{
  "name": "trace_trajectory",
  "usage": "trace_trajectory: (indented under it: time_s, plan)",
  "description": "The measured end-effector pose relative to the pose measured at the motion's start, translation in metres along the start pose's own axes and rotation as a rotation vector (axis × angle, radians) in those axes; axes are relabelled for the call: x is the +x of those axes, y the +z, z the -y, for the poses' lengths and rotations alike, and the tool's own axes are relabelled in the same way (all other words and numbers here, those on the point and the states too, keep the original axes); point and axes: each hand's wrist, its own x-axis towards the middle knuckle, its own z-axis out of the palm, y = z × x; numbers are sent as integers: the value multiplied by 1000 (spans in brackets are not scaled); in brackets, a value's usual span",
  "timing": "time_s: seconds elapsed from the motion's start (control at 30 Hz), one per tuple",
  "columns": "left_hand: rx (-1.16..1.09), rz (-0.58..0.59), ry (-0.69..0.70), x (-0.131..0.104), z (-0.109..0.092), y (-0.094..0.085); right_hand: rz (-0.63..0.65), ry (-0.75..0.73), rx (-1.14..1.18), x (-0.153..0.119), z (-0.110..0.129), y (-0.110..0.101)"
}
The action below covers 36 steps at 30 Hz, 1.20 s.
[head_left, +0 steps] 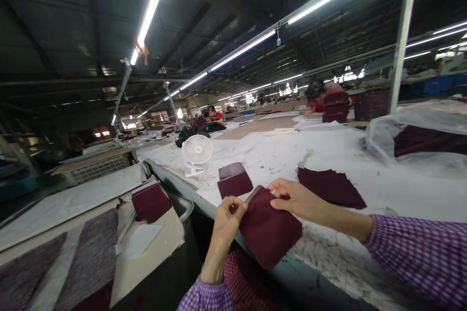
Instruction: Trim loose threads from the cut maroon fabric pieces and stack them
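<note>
A maroon fabric piece (270,228) with a greyish strip along its upper left edge hangs tilted in front of the table edge. My left hand (229,216) pinches its left corner between thumb and fingers. At the upper corner, my right hand (292,198) grips the same piece with thumb and forefinger. Just beyond, on the white tabletop (270,155), lies another maroon piece with a grey band (234,179). Right of my right hand spreads a fanned pile of dark maroon pieces (330,187).
A small white fan (197,149) stands near the table's left edge. On a lower left surface lie maroon pieces (151,201), scissors and grey fabric (89,252). A plastic bag (386,131) rests at right. A person (321,97) works beside stacked maroon fabric.
</note>
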Motion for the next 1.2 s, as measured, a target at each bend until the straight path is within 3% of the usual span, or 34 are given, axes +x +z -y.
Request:
trace_trajectory:
  time_s: [0.1, 0.2, 0.27, 0.37, 0.5, 0.57, 0.67, 0.73, 0.87, 0.93, 1.2]
  plan:
    - [-183, 69, -70, 4, 1, -25, 7, 73, 58, 3, -4, -7]
    - [-309, -102, -74, 14, 4, -52, -8, 98, 105, 2, -5, -14]
    - [-242, -162, -57, 22, 4, -57, -2, 146, 127, 0, -4, -18]
    - [-12, -17, -36, 31, 1, -33, 31, 243, 162, -2, -4, -21]
    - [319, 256, 32, 37, -2, 24, 71, 284, 190, -2, -11, -23]
    - [453, 308, 31, 38, 0, 48, 97, 300, 166, -1, -17, -27]
    - [606, 290, 47, 35, 6, 72, 175, 317, -22, 1, -27, -36]
    - [700, 293, 140, 32, 10, 80, 193, 230, -261, 4, -35, -43]
    - [803, 314, 312, 26, 15, 85, 102, -234, -672, 15, -49, -53]
    - [812, 316, 332, 25, 16, 84, 103, -372, -746, 19, -55, -54]
    - [787, 297, 347, 27, 22, 82, 166, -406, -861, 23, -56, -44]
